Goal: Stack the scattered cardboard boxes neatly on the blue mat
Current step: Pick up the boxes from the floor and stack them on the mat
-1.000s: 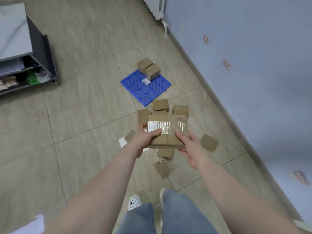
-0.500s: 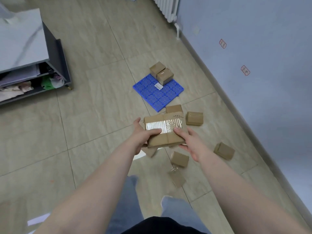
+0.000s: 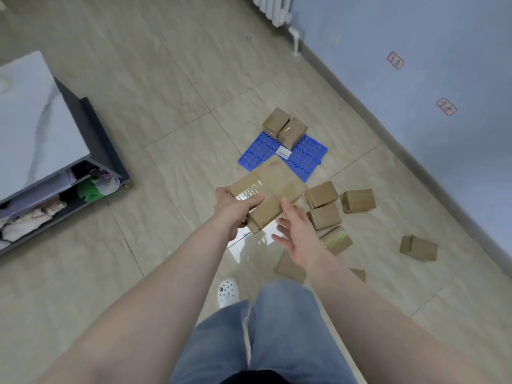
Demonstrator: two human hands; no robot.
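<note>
The left hand [image 3: 235, 210] grips a flat taped cardboard box [image 3: 270, 194] by its near edge, thumb on top, holding it above the floor [image 3: 166, 106] just short of the blue mat [image 3: 304, 159]. The right hand [image 3: 297, 234] hangs just beside it — fingers [image 3: 288, 209] spread and loose, one fingertip at the box. Two boxes [image 3: 285, 128] sit on the mat's far corner; others [image 3: 322, 194] lie scattered nearby.

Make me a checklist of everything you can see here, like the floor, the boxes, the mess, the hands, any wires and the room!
Surface: beige tiled floor.
Job's things: blue mat with two boxes at its far edge; large taped box held; loose boxes scattered on floor.
Clutter: white label on mat.
Hands: left hand grips the large box; right hand open beside it.
Cables: nothing seen.
Surroundings: blue wall, radiator, cabinet holding clothes.
</note>
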